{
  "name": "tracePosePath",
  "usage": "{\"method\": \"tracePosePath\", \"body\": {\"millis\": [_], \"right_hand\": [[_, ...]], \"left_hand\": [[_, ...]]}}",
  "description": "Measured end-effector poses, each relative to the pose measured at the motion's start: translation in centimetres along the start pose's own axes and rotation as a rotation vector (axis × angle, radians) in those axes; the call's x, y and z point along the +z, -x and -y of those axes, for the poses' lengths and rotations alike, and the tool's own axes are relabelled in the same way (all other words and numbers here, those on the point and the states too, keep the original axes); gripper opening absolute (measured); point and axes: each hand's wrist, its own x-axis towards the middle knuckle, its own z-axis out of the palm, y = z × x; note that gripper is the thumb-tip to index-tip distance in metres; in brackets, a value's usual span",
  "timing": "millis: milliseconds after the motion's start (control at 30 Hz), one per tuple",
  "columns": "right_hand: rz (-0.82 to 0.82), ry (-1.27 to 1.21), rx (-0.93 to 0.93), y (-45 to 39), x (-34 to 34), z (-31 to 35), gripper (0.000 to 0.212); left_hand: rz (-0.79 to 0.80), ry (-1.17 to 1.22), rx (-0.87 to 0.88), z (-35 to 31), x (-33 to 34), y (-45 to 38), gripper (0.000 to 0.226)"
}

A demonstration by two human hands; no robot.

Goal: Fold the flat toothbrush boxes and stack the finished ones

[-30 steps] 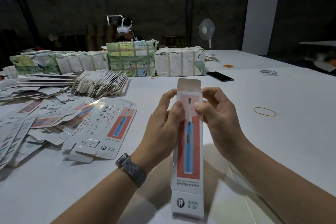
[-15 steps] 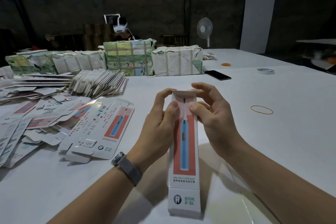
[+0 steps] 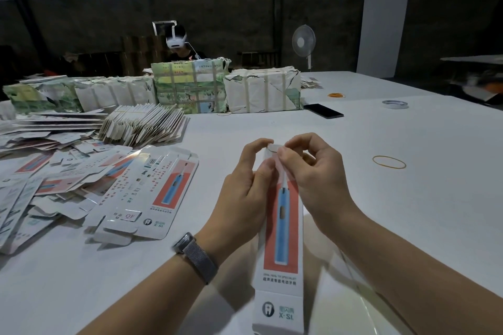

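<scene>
1. The toothbrush box is already formed into a long tube and stands up from the white desk, tilted a little toward the person, so its far end is easy to reach.
2. The left hand is clamped on the left side of the box near its top, with the fingers curled over the end; I think it keeps the tube square.
3. The right hand pinches the top flap between thumb and fingers, probably to tuck it into the opening.
4. The near end of the box seems not closed, but I cannot tell surely.
5. To the left of the box lie many flat boxes spread on the desk, within reach of the left hand for the next piece.
6. Behind these flat boxes is a leaning stack and wrapped bundles.
7. To the right of the box, well apart, a rubber band lies.
</scene>
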Motion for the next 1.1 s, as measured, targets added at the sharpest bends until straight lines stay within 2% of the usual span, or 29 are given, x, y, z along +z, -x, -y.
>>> {"method": "tracePosePath", "body": {"millis": [267, 367, 633, 900, 1100], "right_hand": [[0.034, -0.105, 0.148, 0.0, 0.1, 0.3, 0.014], [0.06, -0.112, 0.139, 0.1, 0.2, 0.6, 0.015], [-0.005, -0.066, 0.103, 0.3, 0.3, 1.1, 0.02], [-0.022, -0.061, 0.104, 0.1, 0.4, 0.9, 0.024], [-0.004, -0.077, 0.095, -0.2, 0.1, 1.1, 0.04]], "left_hand": [[0.012, -0.08, 0.015, -0.4, 0.0, 0.1, 0.03], [0.024, -0.1, 0.043, -0.5, -0.1, 0.1, 0.035], [0.052, -0.095, 0.057, -0.3, -0.1, 0.1, 0.044], [0.057, -0.078, 0.056, -1.0, -0.1, 0.2, 0.042], [0.076, -0.108, 0.063, -0.9, 0.0, 0.0, 0.041]]}}
